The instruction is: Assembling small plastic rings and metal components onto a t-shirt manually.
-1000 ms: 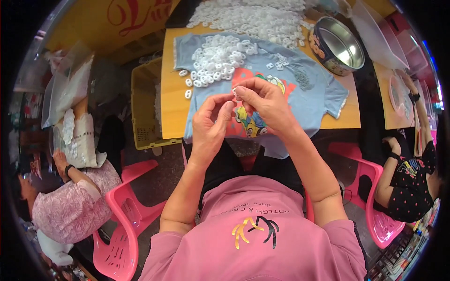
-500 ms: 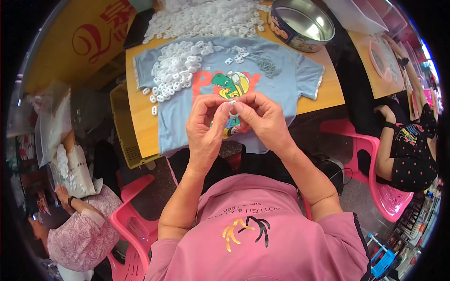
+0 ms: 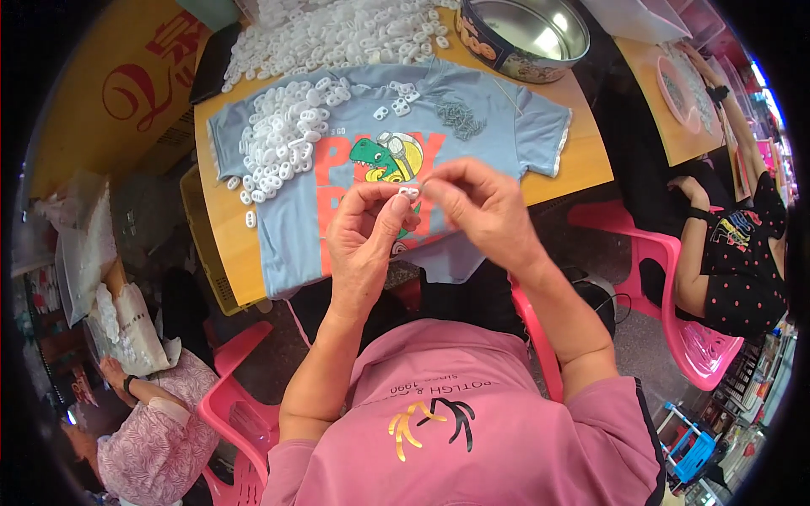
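Between thumb and forefinger, my left hand [image 3: 369, 228] grips a small white plastic piece with two holes [image 3: 408, 193]. Just right of it is my right hand [image 3: 485, 211], slightly blurred, its thumb and forefinger brought together; whatever is between them is too small to make out. Both hands are above a blue printed T-shirt [image 3: 380, 93] spread over the table. On the shirt lie a heap of similar white pieces [image 3: 283, 135], several loose ones [image 3: 401, 103] and a small pile of thin grey-green metal parts [image 3: 460, 121].
A large pile of white pieces [image 3: 329, 38] covers the far side of the wooden table [image 3: 582, 135]. A round metal tin [image 3: 527, 67] stands at the far right. Yellow crate [image 3: 202, 244] at left. People sit on either side, near pink chairs [image 3: 666, 278].
My right hand has drawn slightly away from the left and turned, uncovering the white piece. My left hand keeps its grip. The whole view has shifted slightly.
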`<move>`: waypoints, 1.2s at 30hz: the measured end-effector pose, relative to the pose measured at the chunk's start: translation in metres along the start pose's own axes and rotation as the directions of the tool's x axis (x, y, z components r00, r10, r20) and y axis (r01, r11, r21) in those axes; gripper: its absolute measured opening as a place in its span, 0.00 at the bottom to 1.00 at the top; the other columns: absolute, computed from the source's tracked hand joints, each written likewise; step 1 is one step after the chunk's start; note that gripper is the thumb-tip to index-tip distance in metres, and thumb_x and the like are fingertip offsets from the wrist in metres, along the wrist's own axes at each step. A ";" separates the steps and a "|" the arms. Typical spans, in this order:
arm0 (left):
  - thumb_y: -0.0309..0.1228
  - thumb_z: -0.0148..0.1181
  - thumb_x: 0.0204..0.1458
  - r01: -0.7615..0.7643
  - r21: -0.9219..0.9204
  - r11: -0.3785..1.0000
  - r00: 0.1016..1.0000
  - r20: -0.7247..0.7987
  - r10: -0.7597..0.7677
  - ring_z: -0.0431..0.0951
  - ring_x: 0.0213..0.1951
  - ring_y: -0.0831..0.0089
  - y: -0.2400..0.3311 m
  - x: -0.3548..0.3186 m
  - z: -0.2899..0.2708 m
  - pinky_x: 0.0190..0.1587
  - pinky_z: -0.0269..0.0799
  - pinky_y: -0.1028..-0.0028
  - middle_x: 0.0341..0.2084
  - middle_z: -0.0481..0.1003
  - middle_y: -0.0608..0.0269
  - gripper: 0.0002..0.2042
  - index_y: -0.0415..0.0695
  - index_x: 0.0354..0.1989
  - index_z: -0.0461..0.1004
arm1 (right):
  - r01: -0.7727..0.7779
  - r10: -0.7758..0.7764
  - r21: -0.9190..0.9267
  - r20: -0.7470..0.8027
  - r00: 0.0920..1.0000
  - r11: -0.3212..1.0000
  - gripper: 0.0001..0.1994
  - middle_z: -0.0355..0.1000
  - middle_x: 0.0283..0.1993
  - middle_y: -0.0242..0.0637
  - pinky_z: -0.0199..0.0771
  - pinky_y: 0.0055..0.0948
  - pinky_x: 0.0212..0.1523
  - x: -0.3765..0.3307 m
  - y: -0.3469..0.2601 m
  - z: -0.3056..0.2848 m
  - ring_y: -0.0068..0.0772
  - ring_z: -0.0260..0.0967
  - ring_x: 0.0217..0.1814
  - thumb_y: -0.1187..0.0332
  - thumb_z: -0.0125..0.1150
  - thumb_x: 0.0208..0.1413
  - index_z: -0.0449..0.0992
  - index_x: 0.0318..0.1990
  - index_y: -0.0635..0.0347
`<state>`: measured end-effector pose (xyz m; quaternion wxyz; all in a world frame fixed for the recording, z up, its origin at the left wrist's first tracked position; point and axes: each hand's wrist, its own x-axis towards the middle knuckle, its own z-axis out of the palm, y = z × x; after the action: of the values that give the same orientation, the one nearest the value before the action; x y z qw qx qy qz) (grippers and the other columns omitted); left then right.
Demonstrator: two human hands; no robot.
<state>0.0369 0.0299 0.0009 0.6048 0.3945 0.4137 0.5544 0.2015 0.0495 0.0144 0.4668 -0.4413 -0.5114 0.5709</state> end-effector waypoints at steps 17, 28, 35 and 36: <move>0.19 0.55 0.58 -0.173 0.191 0.966 0.984 0.072 0.163 0.75 0.33 0.80 -0.025 0.003 -0.016 0.36 0.73 0.79 0.38 0.73 0.61 0.05 0.36 0.41 0.72 | 0.208 -0.287 -0.861 0.076 0.955 0.463 0.06 0.74 0.32 0.37 0.68 0.27 0.30 0.066 -0.010 -0.090 0.30 0.68 0.27 0.72 0.63 0.53 0.77 0.37 0.64; 0.17 0.55 0.56 -0.199 0.200 0.959 0.979 0.079 0.187 0.77 0.37 0.75 -0.024 0.004 -0.013 0.36 0.76 0.78 0.39 0.71 0.58 0.05 0.34 0.41 0.72 | 0.232 -0.296 -0.931 0.147 0.944 0.280 0.05 0.72 0.33 0.39 0.70 0.34 0.35 0.056 -0.003 -0.086 0.43 0.72 0.34 0.72 0.63 0.52 0.78 0.35 0.62; 0.18 0.56 0.57 -0.204 0.210 0.956 0.978 0.088 0.190 0.77 0.35 0.76 -0.024 0.003 -0.014 0.37 0.75 0.77 0.37 0.71 0.59 0.04 0.34 0.40 0.71 | 0.297 -0.241 -0.875 0.215 0.946 0.382 0.04 0.70 0.31 0.37 0.68 0.30 0.30 0.050 -0.009 -0.088 0.36 0.68 0.28 0.72 0.64 0.52 0.76 0.33 0.62; 0.18 0.56 0.57 -0.205 0.210 0.956 0.978 0.088 0.190 0.77 0.34 0.76 -0.025 0.003 -0.014 0.38 0.75 0.77 0.36 0.71 0.60 0.04 0.34 0.39 0.71 | 0.295 -0.241 -0.876 0.214 0.947 0.382 0.04 0.70 0.31 0.37 0.68 0.30 0.30 0.050 -0.010 -0.089 0.36 0.68 0.28 0.72 0.64 0.52 0.76 0.33 0.62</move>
<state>0.0321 0.0313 -0.0272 0.5132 0.5159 0.4100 0.5498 0.2807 0.1140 0.0149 0.2321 -0.5179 -0.8117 0.1382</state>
